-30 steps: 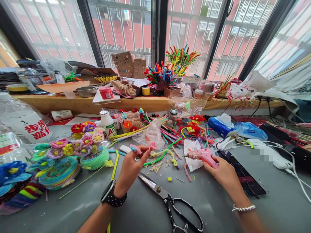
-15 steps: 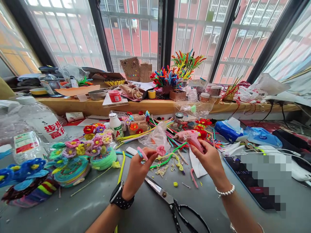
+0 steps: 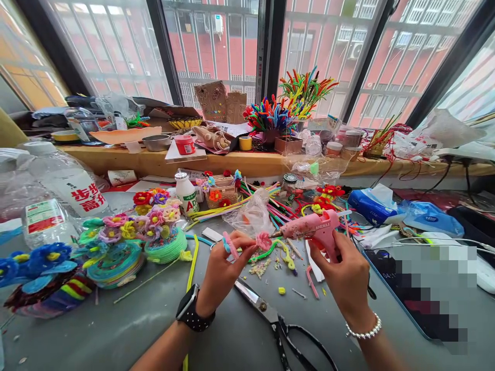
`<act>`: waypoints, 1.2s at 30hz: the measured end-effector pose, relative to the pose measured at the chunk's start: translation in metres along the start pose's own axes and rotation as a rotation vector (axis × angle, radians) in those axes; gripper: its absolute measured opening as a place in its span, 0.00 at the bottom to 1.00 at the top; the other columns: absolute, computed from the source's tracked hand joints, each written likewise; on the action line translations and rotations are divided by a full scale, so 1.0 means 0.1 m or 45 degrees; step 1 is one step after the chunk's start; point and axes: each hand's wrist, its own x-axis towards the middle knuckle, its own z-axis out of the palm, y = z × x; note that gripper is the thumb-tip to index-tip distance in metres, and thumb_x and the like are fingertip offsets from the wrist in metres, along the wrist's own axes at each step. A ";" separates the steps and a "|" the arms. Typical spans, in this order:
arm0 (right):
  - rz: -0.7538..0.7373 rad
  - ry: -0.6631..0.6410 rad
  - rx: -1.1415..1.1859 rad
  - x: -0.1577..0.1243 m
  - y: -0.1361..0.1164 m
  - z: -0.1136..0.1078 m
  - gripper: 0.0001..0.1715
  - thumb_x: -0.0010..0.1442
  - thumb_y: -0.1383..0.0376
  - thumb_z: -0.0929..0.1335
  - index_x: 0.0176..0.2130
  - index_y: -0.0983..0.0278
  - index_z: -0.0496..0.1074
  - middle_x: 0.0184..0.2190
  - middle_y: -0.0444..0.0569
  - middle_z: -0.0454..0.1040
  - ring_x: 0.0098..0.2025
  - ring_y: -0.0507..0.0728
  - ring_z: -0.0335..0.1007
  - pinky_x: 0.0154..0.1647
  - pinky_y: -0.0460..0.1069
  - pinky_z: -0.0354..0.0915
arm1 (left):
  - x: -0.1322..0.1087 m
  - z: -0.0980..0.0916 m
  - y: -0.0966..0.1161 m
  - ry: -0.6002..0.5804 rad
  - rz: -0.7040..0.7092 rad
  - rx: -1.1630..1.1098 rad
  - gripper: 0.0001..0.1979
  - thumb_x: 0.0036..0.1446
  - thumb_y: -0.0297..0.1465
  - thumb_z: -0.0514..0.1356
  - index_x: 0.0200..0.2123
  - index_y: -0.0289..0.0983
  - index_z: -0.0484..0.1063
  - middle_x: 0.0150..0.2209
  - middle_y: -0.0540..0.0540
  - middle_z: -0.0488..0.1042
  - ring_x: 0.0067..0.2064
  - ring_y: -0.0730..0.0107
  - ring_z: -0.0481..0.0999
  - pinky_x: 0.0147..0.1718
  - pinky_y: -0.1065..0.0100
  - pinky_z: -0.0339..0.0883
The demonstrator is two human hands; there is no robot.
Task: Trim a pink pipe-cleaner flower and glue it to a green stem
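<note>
A small pink pipe-cleaner flower [image 3: 264,240] is pinched between the fingertips of my left hand [image 3: 223,270]. A pink and light-blue fuzzy piece [image 3: 229,245] shows at the fingers of the same hand; how it sits there I cannot tell. My right hand [image 3: 342,270] grips the handle of a pink hot glue gun [image 3: 315,226], a clear glue stick poking out of its back. The gun's nozzle points left and is at or very near the flower; contact cannot be made out. Below the hands lie large black-handled scissors [image 3: 266,314], partly spread.
Finished fuzzy flower pots [image 3: 166,245] stand at the left beside plastic bottles [image 3: 73,185]. Loose pipe cleaners [image 3: 228,214] and a clear bag lie behind my hands. A phone [image 3: 406,299] rests at the right, below tissue packs [image 3: 373,206]. The windowsill [image 3: 232,162] is crowded with craft supplies.
My right hand has turned the glue gun more level and brought its nozzle to the pink flower. My left hand stays nearly in place. The view has shifted slightly.
</note>
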 end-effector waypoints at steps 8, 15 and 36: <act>-0.115 0.091 -0.028 -0.02 0.00 0.00 0.13 0.50 0.58 0.65 0.27 0.67 0.63 0.22 0.46 0.63 0.22 0.52 0.57 0.22 0.46 0.56 | 0.00 0.00 0.00 -0.013 -0.020 0.018 0.05 0.50 0.30 0.56 0.29 0.36 0.71 0.27 0.48 0.70 0.30 0.71 0.68 0.31 0.69 0.61; -0.190 0.118 -0.052 -0.02 -0.02 -0.01 0.12 0.51 0.59 0.65 0.29 0.68 0.64 0.22 0.47 0.64 0.23 0.53 0.59 0.24 0.47 0.58 | -0.01 0.01 0.01 -0.012 -0.016 0.040 0.05 0.50 0.30 0.57 0.28 0.36 0.71 0.27 0.48 0.70 0.30 0.70 0.68 0.31 0.69 0.61; -0.232 0.179 -0.052 -0.03 -0.02 -0.03 0.13 0.51 0.61 0.66 0.33 0.69 0.65 0.25 0.50 0.67 0.25 0.54 0.62 0.26 0.47 0.61 | 0.00 0.01 0.00 -0.005 -0.022 0.043 0.05 0.50 0.31 0.56 0.28 0.36 0.70 0.27 0.48 0.69 0.30 0.70 0.68 0.31 0.69 0.61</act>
